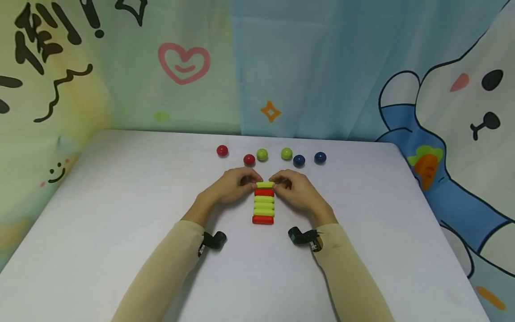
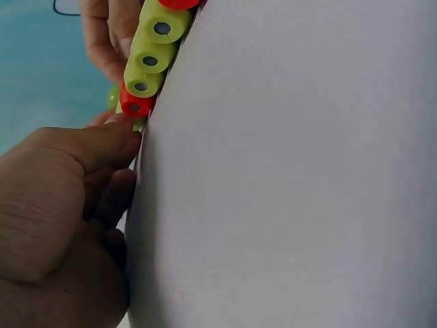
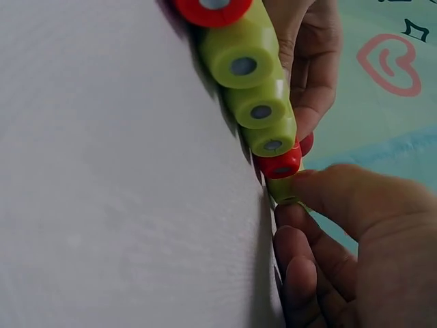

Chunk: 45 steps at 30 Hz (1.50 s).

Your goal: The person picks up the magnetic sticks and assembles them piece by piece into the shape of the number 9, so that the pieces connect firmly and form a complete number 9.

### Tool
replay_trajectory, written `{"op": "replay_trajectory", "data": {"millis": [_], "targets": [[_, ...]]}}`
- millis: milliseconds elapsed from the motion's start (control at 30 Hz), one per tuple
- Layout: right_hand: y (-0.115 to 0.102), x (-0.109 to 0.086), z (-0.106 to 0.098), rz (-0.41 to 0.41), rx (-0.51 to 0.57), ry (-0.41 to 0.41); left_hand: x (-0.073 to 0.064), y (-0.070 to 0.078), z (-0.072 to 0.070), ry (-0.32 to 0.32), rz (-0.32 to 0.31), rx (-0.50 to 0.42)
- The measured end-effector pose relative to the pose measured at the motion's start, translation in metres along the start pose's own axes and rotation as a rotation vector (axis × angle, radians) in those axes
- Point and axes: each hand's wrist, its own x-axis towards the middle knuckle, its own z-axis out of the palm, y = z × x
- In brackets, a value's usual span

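A row of short magnetic sticks lies crosswise on the table, side by side. A red stick (image 1: 263, 220) forms the near end, then come three yellow-green sticks (image 1: 263, 205), another red stick (image 1: 263, 192) and a yellow-green stick (image 1: 265, 184) at the far end. My left hand (image 1: 235, 184) pinches the left end of that farthest stick between thumb and fingers. At its right end, my right hand (image 1: 295, 188) pinches it the same way. Grey round inserts show in the stick ends in both wrist views, where the fingertips partly cover the far stick.
Beyond the hands lie two red balls (image 1: 222, 150), two green balls (image 1: 286, 154) and two dark blue balls (image 1: 320, 158), near the back edge of the white table (image 1: 120, 214). A printed curtain (image 1: 306, 67) hangs behind the table.
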Motion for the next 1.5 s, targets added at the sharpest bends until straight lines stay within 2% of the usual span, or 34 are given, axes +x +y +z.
{"op": "replay_trajectory", "data": {"millis": [333, 667, 933, 1133, 1333, 1500], "targets": [[-0.002, 0.003, 0.001, -0.021, -0.037, 0.016, 0.004, 0.001, 0.000, 0.033, -0.021, 0.049], [0.001, 0.000, 0.001, 0.061, -0.042, 0.055, 0.013, 0.003, 0.005, 0.040, 0.006, 0.039], [-0.005, 0.003, 0.001, 0.074, -0.023, 0.068, 0.013, 0.005, 0.005, 0.058, -0.032, 0.025], [-0.005, 0.008, 0.001, 0.093, -0.030, 0.092, 0.013, 0.003, 0.004, 0.058, -0.024, 0.029], [-0.007, 0.012, 0.005, 0.108, -0.030, 0.074, 0.011, 0.002, 0.004, 0.060, -0.049, 0.044], [-0.009, 0.010, 0.004, 0.131, -0.038, 0.091, 0.012, 0.003, 0.004, 0.072, -0.014, 0.058]]}}
